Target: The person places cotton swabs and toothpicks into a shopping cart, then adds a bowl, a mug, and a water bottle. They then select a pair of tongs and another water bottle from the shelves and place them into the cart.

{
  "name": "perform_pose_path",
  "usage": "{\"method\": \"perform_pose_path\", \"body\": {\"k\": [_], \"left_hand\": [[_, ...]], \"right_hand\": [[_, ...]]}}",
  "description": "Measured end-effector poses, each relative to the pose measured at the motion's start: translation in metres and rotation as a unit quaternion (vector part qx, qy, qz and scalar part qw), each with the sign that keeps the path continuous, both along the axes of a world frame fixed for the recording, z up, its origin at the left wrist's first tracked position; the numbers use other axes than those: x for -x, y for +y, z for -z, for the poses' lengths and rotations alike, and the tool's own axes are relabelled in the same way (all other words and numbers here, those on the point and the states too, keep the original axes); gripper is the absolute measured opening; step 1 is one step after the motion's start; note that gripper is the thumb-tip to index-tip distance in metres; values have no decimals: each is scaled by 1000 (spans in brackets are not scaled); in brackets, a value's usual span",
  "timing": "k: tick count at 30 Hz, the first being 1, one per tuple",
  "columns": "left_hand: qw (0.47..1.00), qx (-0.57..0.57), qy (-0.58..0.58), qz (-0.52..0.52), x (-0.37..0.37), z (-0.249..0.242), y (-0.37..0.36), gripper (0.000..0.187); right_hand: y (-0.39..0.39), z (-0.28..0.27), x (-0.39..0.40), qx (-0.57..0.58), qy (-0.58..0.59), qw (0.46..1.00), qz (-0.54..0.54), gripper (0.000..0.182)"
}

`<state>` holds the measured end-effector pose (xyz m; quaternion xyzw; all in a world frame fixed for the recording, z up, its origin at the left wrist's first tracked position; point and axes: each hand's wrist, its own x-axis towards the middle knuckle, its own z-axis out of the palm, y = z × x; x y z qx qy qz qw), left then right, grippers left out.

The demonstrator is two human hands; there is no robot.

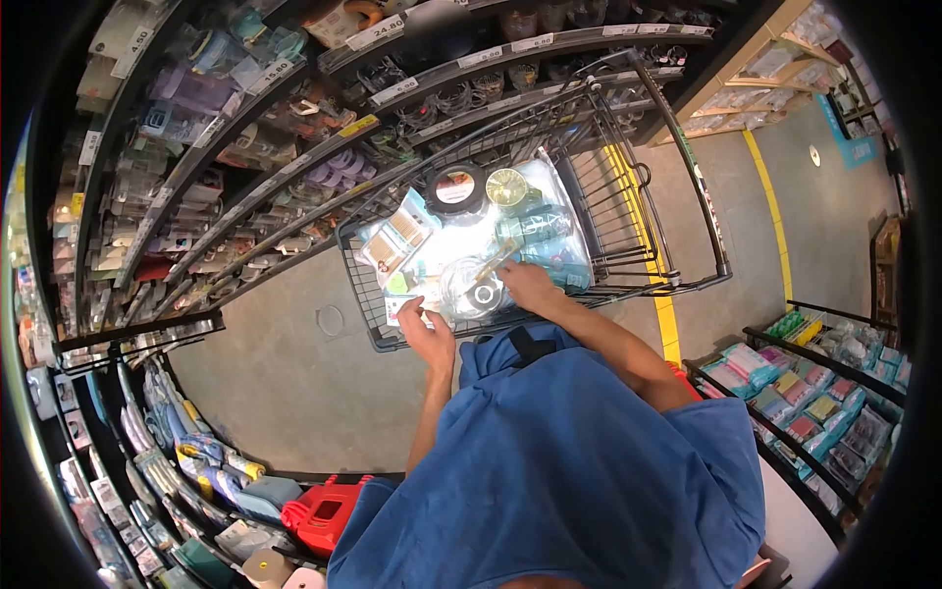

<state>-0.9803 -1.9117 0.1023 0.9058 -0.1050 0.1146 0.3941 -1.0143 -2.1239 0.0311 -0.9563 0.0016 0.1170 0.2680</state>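
**Sorting packets in the cart**

I see the black wire shopping cart [687,211] beside the shelves. My right hand [527,285] rests loosely curled on a clear plastic packet [471,285]; my left hand [424,332] pinches a small white card [410,304]. I'd keep grips light.
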Motion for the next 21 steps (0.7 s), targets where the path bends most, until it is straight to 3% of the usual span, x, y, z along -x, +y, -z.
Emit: {"method": "perform_pose_path", "body": {"k": [2, 5, 9, 12, 13, 15, 21], "left_hand": [[1000, 11, 12, 3, 0, -7, -5, 29], [994, -40, -17, 105, 1, -8, -10, 28], [990, -77, 32, 116, 3, -8, -17, 27], [932, -143, 305, 133, 0, -8, -18, 31], [932, -145, 303, 134, -1, -5, -17, 31], [945, -208, 194, 163, -6, 0, -16, 40], [950, -227, 172, 125, -14, 5, -11, 50]], "right_hand": [[4, 8, 0, 15, -13, 1000, -16, 32], [4, -1, -2, 14, 8, 1000, -2, 32], [1, -4, 2, 14, -7, 1000, 12, 31], [3, 0, 2, 17, -26, 999, 11, 32], [2, 0, 0, 15, -18, 1000, 8, 33], [3, 0, -2, 12, -12, 1000, 8, 34], [3, -3, -1, 1, -32, 999, 21, 31]]}}
